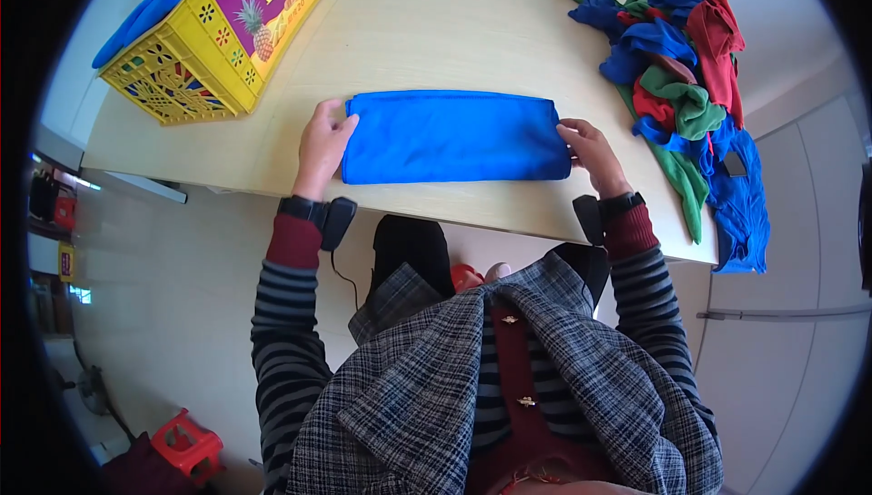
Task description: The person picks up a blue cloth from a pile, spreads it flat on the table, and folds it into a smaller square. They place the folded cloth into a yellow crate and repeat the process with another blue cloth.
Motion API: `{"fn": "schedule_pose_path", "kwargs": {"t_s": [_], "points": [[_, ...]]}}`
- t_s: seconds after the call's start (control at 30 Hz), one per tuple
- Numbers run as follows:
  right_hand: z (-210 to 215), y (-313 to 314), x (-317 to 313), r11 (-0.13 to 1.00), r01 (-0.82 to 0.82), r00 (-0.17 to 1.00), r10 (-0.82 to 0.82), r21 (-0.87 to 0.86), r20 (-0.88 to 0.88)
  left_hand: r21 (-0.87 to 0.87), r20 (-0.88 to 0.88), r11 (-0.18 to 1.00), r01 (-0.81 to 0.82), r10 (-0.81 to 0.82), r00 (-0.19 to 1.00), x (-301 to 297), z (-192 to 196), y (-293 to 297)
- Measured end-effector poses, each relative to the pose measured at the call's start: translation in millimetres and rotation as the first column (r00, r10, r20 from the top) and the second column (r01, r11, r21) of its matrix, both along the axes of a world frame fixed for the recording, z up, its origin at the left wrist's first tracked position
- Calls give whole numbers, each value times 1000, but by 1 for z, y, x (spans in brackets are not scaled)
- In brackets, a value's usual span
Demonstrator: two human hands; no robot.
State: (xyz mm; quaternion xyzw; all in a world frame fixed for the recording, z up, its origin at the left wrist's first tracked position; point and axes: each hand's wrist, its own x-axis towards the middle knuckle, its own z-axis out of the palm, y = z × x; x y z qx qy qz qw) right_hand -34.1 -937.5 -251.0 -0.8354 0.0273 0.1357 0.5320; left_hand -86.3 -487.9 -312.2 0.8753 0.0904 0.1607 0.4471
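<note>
A blue cloth (454, 137), folded into a long flat rectangle, lies on the pale wooden table (427, 23) near its front edge. At its left end my left hand (323, 143) is closed, with the thumb on top of the fabric and the fingers along the outer edge. My right hand (592, 152) pinches the opposite end, its thumb on top and the other fingers partly hidden beneath. Whether the piece is a garment or a plain cloth cannot be told from its folded shape.
A yellow plastic crate (182, 73) holding blue fabric stands at the table's far left. On the right, a loose heap of blue, red and green cloths (677, 77) hangs over the edge. A red stool (188, 445) is on the floor at lower left.
</note>
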Motion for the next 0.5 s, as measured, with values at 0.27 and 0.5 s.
{"fn": "schedule_pose_path", "kwargs": {"t_s": [0.27,0.5], "points": [[-15,-5,-65,974,33,979,-77,224,188,-246,226,968,53,4,974,-87,6,-50],[-29,3,-85,979,85,947,-137,185,291,153,270,985,-82,39,962,-87,4,-63]]}}
